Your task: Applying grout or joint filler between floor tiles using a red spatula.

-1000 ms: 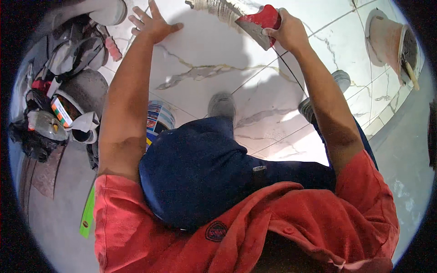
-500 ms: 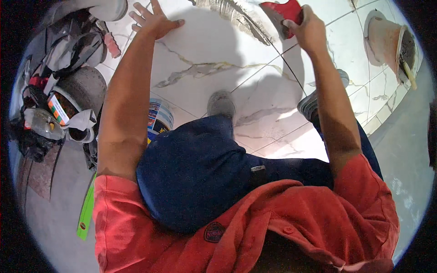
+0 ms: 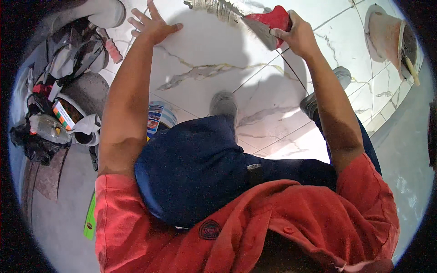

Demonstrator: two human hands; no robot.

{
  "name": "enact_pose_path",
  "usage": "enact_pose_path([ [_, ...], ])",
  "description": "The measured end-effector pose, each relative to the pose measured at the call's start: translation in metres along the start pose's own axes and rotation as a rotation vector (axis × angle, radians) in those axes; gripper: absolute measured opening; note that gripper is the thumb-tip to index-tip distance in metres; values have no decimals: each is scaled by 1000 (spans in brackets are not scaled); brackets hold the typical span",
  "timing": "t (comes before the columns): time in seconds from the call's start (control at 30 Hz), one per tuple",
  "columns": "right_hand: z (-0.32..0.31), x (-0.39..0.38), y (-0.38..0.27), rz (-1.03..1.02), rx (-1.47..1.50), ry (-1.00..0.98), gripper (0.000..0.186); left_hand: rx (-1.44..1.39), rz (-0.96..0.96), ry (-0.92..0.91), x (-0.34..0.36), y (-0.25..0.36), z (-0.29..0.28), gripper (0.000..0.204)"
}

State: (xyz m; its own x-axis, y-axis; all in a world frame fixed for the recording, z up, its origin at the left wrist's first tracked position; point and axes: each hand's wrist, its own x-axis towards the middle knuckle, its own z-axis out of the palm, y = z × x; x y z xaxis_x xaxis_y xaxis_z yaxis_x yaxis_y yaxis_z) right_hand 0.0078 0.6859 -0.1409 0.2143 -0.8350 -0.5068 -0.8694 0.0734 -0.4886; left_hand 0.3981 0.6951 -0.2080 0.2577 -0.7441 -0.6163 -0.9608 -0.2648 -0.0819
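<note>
I press my left hand [image 3: 152, 28] against a white marble-look floor tile [image 3: 205, 50], its fingers spread. My right hand [image 3: 295, 35] grips a red-handled grout float or spreader [image 3: 273, 20] with a grey blade, angled on the tiles. Its blade meets a streaky smear of grey paste [image 3: 227, 12] that runs along the top of the view, to the right of my left hand.
Tools, bags and containers [image 3: 54, 127] crowd the left side, along with a green strip [image 3: 88, 220]. A labelled bucket [image 3: 159, 116] sits beside my knee [image 3: 177, 168]. A dusty bucket [image 3: 382, 38] with a stick stands at right. My shoes [image 3: 223, 102] rest on the tiles.
My right hand moved up and rightward with the spreader by half a second ago, then back down and leftward onto the smear. My left hand has stayed almost still.
</note>
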Motion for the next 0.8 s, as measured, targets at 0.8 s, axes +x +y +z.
enact_pose_path([
  [0.8, -51, 24, -16, 178, 269, -35, 45, -32, 18, -37, -2, -4, -6, 133],
])
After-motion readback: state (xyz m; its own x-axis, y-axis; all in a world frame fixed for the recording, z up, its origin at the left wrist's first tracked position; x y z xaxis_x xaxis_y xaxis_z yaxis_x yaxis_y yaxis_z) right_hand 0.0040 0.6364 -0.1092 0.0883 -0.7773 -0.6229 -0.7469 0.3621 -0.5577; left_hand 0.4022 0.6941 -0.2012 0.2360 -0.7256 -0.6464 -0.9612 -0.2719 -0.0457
